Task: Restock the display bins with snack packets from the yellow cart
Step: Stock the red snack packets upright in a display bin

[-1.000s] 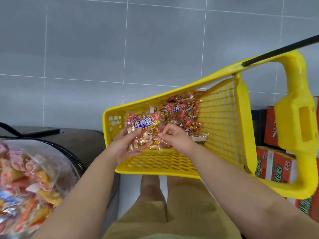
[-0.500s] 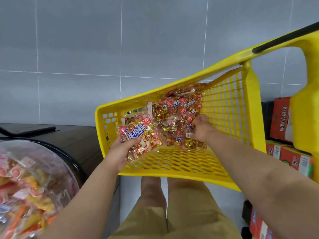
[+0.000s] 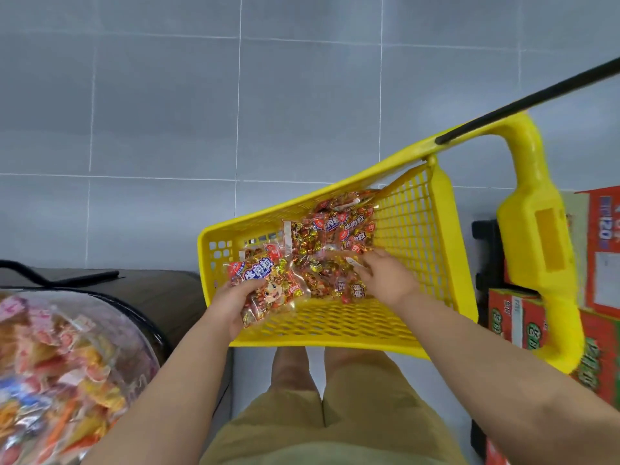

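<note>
Left hand [image 3: 231, 308] grip: curled round one snack packet [image 3: 268, 286], frame centre, inside the yellow cart [image 3: 414, 229]. Right hand [image 3: 385, 280] rests on the packet pile [image 3: 335, 250]; cannot tell whether it holds any. Risk: slick film slips and the packet drops short of the bin [image 3: 67, 364], lower left.

Left hand [image 3: 231, 305] gripping packet [image 3: 268, 285], yellow cart [image 3: 335, 344]

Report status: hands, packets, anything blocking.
Left hand grips one snack packet inside the yellow cart. Right hand on the packet pile, grip unclear. Nothing visible blocking the display bin.
</note>
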`<state>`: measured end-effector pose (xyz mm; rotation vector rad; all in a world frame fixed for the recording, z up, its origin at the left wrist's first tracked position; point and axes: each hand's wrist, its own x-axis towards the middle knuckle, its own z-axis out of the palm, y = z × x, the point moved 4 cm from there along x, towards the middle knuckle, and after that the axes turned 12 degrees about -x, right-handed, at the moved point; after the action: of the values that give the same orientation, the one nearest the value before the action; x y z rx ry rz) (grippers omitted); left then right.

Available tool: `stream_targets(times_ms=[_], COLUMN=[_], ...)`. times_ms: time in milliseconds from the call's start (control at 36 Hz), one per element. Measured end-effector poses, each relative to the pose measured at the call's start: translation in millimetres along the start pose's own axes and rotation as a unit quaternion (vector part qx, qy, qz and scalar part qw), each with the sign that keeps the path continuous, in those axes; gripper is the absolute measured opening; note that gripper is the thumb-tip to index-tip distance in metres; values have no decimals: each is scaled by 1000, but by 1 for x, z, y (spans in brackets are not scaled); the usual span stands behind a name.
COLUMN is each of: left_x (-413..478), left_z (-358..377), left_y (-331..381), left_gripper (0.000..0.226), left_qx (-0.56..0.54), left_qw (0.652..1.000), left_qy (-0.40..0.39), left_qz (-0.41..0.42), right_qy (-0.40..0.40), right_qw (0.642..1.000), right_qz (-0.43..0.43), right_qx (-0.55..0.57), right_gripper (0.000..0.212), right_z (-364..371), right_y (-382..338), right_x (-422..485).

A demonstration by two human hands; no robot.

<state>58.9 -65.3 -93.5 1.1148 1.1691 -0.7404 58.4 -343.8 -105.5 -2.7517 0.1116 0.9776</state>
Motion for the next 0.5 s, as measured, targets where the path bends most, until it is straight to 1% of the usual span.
stream_targets(times_ms=[56, 111, 139, 167, 194, 250, 306, 333, 389, 417, 444, 500], left_x=[-13, -25, -32, -37, -43, -53, -62, -66, -75, -80, -84, -95], left_z=[8, 16, 21, 26, 29, 34, 34, 34, 30, 27, 24, 18], left_y=[11, 22, 27, 31, 36, 46, 55, 60, 70, 74, 76, 78], left_gripper=[32, 33, 31, 28, 25, 17, 8, 11, 9, 6, 11, 19], left_qx=[9, 8, 4, -2, -10, -31, -42, -41, -22, -15, -11, -7], left_qw=[1000, 999, 998, 997, 995, 992, 989, 987, 983, 981, 980, 978], left_qy=[-13, -35, -54, -75, -93, -115, -129, -138, -152, -158, -163, -173], left_qz=[7, 16, 17, 17, 21, 35, 52, 65, 97, 109, 115, 112], right_qy=[122, 219, 251, 266, 268, 247, 213, 194, 142, 115, 98, 109], right_qw=[990, 964, 950, 938, 930, 922, 919, 919, 921, 919, 913, 902], right_qz=[-50, -127, -170, -209, -242, -288, -309, -310, -287, -263, -234, -168], right_qx=[47, 77, 77, 75, 75, 84, 117, 145, 223, 271, 319, 382], right_gripper=[29, 29, 32, 36, 41, 46, 49, 50, 45, 37, 29, 17], right_z=[-35, -67, -77, -83, -87, -89, -88, -88, -88, -91, -94, -99], right_y=[-13, -30, -40, -50, -60, -78, -88, -90, -92, -95, -98, -104], right_x=[-12, -24, -30, -35, -39, -47, -55, -57, -60, -62, -64, -65])
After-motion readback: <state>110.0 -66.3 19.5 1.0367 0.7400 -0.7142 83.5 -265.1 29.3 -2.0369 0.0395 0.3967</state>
